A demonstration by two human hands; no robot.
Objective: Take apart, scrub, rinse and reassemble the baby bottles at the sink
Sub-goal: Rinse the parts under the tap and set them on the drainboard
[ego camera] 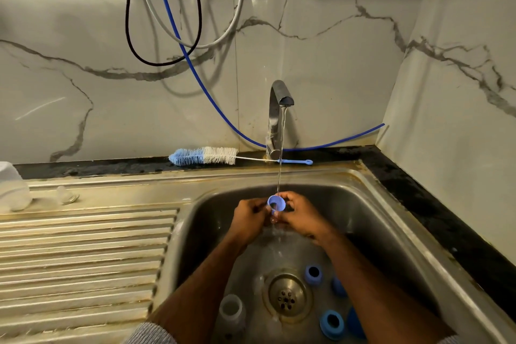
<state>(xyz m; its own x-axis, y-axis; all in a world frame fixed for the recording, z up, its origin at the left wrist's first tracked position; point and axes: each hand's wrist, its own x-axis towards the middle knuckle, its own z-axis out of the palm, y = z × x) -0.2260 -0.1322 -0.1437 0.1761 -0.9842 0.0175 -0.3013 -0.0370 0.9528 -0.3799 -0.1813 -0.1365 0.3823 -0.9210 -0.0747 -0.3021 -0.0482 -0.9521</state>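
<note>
Over the steel sink basin (371,220), my left hand (247,218) and my right hand (303,216) both hold a small light-blue bottle ring (276,203) under the running water from the tap (280,100). Each hand pinches one side of the ring, fingers curled. On the basin floor lie two blue rings (313,274) (332,322), other blue parts (338,287) partly hidden by my right arm, and a clear bottle (231,308) lying near the drain (286,295). A blue-and-white bottle brush (205,155) lies on the ledge behind the sink.
The ribbed steel draining board (83,254) spreads to the left, with a clear teat (65,195) and a clear bottle part (14,193) at its back left. Black, white and blue hoses (178,36) hang on the marble wall.
</note>
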